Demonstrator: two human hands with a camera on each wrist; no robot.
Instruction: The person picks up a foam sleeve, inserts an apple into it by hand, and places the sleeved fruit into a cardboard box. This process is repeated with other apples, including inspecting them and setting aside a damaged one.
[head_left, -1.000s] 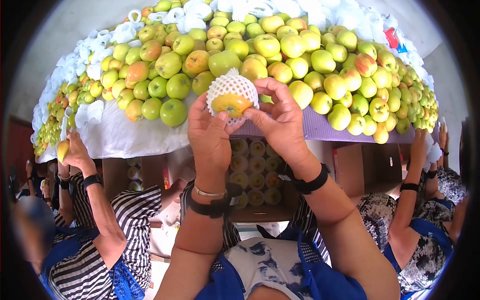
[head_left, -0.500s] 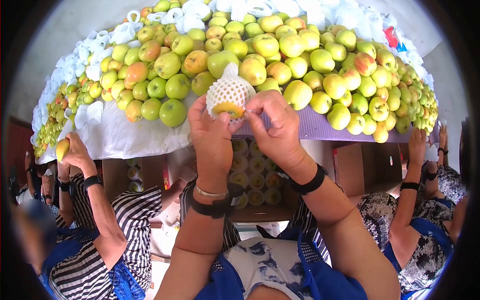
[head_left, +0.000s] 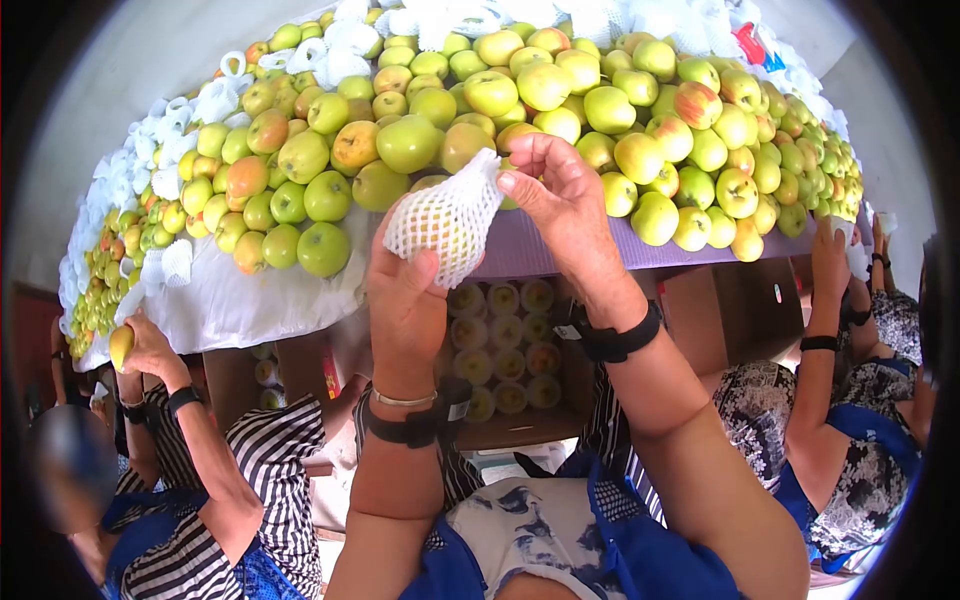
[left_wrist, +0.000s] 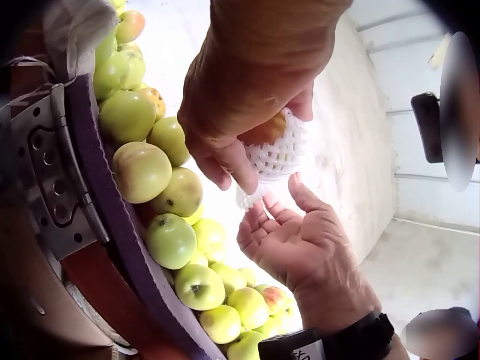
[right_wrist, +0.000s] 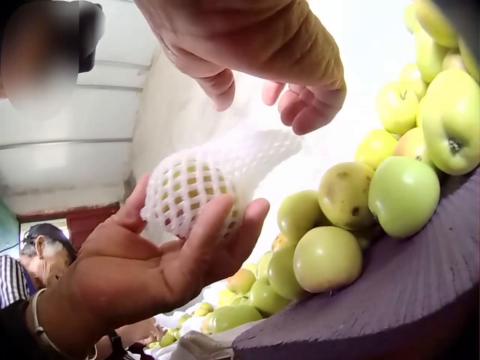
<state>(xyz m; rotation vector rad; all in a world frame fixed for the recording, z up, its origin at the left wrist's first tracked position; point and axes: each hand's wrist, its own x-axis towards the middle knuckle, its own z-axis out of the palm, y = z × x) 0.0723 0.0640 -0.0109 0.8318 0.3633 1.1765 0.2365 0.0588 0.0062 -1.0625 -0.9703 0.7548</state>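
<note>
My left hand (head_left: 405,312) holds an apple in a white foam net sleeve (head_left: 440,228), its fingers and thumb curled round the lower part. The sleeve's loose end tapers up to the right, toward my right hand (head_left: 578,212). In the right wrist view, the fingers of the right hand (right_wrist: 281,56) are a little bent above that tail, with a gap to it and nothing between them. A bit of the apple's orange skin (left_wrist: 266,132) shows at the sleeve's mouth in the left wrist view.
Piled apples (head_left: 620,110) cover the table, edged by a purple ridged liner (head_left: 640,225). White foam sleeves (head_left: 440,22) lie behind and left. Below the table edge, a cardboard box (head_left: 515,430) holds rows of sleeved apples. Other people work at both sides; one hand (head_left: 150,345) holds fruit.
My right hand has left the lower opening of the sleeve and moved up to its tail. The left hand has tilted the sleeved apple rightward and lowered it slightly. The view has shifted a little.
</note>
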